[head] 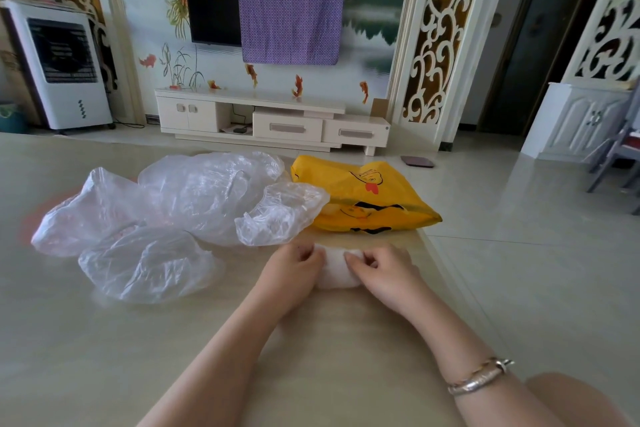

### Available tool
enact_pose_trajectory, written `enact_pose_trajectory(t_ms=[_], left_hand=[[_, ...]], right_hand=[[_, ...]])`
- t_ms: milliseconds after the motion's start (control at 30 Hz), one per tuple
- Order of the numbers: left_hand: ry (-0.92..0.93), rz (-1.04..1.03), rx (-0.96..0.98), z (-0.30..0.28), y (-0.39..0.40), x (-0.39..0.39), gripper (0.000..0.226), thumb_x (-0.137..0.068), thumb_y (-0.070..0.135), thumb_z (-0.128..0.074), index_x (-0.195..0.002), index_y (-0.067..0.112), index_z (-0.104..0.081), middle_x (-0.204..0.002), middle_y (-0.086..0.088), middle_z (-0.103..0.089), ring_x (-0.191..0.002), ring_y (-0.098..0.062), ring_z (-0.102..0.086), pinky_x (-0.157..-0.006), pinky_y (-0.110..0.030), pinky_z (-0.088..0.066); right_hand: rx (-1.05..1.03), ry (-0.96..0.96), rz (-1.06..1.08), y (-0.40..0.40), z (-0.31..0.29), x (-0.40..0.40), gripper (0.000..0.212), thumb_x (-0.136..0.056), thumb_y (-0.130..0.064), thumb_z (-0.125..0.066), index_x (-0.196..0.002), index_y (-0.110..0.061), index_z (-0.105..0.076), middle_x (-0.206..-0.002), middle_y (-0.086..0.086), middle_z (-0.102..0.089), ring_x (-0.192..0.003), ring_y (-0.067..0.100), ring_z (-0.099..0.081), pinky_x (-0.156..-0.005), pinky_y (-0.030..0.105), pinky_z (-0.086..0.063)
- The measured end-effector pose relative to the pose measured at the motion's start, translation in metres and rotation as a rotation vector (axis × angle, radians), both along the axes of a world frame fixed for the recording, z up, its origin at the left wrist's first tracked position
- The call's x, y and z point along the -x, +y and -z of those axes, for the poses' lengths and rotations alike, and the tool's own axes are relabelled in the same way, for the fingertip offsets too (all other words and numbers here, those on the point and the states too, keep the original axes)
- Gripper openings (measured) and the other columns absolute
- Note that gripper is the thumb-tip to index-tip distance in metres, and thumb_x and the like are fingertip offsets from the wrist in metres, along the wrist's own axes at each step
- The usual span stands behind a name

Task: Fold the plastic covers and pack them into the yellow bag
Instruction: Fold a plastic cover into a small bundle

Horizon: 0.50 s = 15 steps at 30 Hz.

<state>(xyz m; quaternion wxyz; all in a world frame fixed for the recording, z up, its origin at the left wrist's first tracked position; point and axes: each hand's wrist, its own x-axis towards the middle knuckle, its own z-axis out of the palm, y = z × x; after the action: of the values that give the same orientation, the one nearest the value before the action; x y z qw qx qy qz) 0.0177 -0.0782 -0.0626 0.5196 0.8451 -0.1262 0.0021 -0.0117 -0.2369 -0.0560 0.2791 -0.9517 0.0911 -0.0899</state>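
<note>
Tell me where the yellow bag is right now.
In the head view, the yellow bag lies flat on the table near its right edge, just beyond both hands and touching the loose clear plastic covers on its left.

left hand point(294, 265) and right hand point(382, 267) cover both ends of folded cover point(335, 270); fingertips tucked under, out of sight. loose covers point(194, 204) overlap near-left corner of yellow bag point(367, 198), hiding part of print. bag opening can't be made out. both forearms cut off at bottom edge.
</note>
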Motion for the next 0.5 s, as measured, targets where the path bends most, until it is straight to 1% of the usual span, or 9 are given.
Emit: enact_pose_trajectory(t_ms=[67, 100, 133, 167, 233, 333, 400, 433, 500], left_hand=[[-0.002, -0.029, -0.073, 0.0001, -0.0021, 0.0003, 0.035, -0.095, 0.023, -0.049, -0.063, 0.015, -0.039, -0.063, 0.000, -0.038, -0.062, -0.017, -0.037, -0.059, -0.031, -0.026], [-0.011, -0.043, -0.136, 0.0007, -0.0024, 0.0008, 0.037, -0.095, 0.025, -0.049, -0.061, 0.015, -0.039, -0.065, -0.002, -0.042, -0.066, -0.020, -0.042, -0.061, -0.031, -0.028], [-0.027, -0.060, -0.211, 0.0012, -0.0026, 0.0014, 0.040, -0.096, 0.026, -0.048, -0.059, 0.014, -0.039, -0.069, -0.004, -0.047, -0.074, -0.023, -0.046, -0.064, -0.032, -0.031], [-0.045, -0.078, -0.281, 0.0015, -0.0032, 0.0025, 0.042, -0.096, 0.028, -0.047, -0.057, 0.014, -0.039, -0.077, -0.006, -0.051, -0.085, -0.026, -0.049, -0.069, -0.031, -0.033], [-0.064, -0.108, -0.370, 0.0008, -0.0046, 0.0060, 0.041, -0.096, 0.031, -0.046, -0.058, 0.017, -0.040, -0.088, -0.006, -0.053, -0.101, -0.028, -0.047, -0.079, -0.031, -0.035], [-0.093, -0.120, -0.408, 0.0019, -0.0072, 0.0085, 0.032, -0.092, 0.034, -0.051, -0.065, 0.021, -0.041, -0.089, -0.001, -0.052, -0.105, -0.028, -0.048, -0.082, -0.032, -0.035], [-0.118, -0.130, -0.377, 0.0033, -0.0066, 0.0086, 0.018, -0.089, 0.033, -0.056, -0.077, 0.023, -0.046, -0.097, 0.000, -0.057, -0.106, -0.025, -0.049, -0.085, -0.032, -0.038], [-0.127, -0.133, -0.348, 0.0042, -0.0051, 0.0084, 0.014, -0.088, 0.032, -0.058, -0.085, 0.023, -0.048, -0.101, 0.000, -0.058, -0.107, -0.024, -0.049, -0.088, -0.032, -0.040], [-0.122, -0.112, -0.276, 0.0060, -0.0028, 0.0072, 0.017, -0.087, 0.032, -0.062, -0.096, 0.025, -0.049, -0.100, 0.005, -0.056, -0.107, -0.022, -0.052, -0.094, -0.035, -0.042]], right_hand=[[0.026, 0.001, 0.009, 0.0005, -0.0007, 0.0002, 0.035, -0.092, -0.051, -0.051, -0.071, -0.024, -0.048, -0.088, -0.003, -0.052, -0.105, 0.026, -0.049, -0.086, 0.035, -0.038], [0.016, -0.006, 0.015, 0.0004, -0.0005, -0.0001, 0.026, -0.091, -0.050, -0.054, -0.081, -0.027, -0.049, -0.097, -0.004, -0.054, -0.109, 0.023, -0.048, -0.089, 0.035, -0.037], [-0.003, -0.005, 0.022, 0.0000, -0.0004, -0.0003, 0.023, -0.090, -0.049, -0.056, -0.092, -0.028, -0.048, -0.105, -0.005, -0.054, -0.112, 0.021, -0.046, -0.091, 0.035, -0.037], [-0.024, 0.007, 0.026, -0.0005, 0.0002, -0.0004, 0.026, -0.089, -0.048, -0.058, -0.102, -0.028, -0.046, -0.110, -0.006, -0.053, -0.115, 0.019, -0.045, -0.094, 0.036, -0.036], [-0.015, 0.026, 0.020, -0.0013, 0.0003, -0.0009, 0.030, -0.088, -0.047, -0.059, -0.110, -0.030, -0.048, -0.119, -0.005, -0.051, -0.120, 0.020, -0.043, -0.098, 0.036, -0.036], [0.054, 0.038, 0.005, -0.0003, -0.0013, 0.0007, 0.017, -0.089, -0.044, -0.059, -0.099, -0.032, -0.052, -0.122, -0.003, -0.049, -0.122, 0.022, -0.040, -0.098, 0.036, -0.035], [0.046, 0.038, -0.003, 0.0003, -0.0017, 0.0017, 0.015, -0.087, -0.041, -0.061, -0.090, -0.032, -0.050, -0.117, -0.002, -0.051, -0.118, 0.022, -0.042, -0.096, 0.035, -0.036], [0.016, 0.028, -0.010, 0.0004, -0.0017, 0.0017, 0.015, -0.086, -0.039, -0.063, -0.085, -0.031, -0.050, -0.113, -0.003, -0.053, -0.115, 0.022, -0.045, -0.096, 0.036, -0.039], [-0.129, -0.001, -0.028, -0.0008, -0.0027, 0.0020, 0.016, -0.085, -0.032, -0.064, -0.081, -0.029, -0.049, -0.099, -0.003, -0.058, -0.102, 0.021, -0.053, -0.089, 0.037, -0.046]])
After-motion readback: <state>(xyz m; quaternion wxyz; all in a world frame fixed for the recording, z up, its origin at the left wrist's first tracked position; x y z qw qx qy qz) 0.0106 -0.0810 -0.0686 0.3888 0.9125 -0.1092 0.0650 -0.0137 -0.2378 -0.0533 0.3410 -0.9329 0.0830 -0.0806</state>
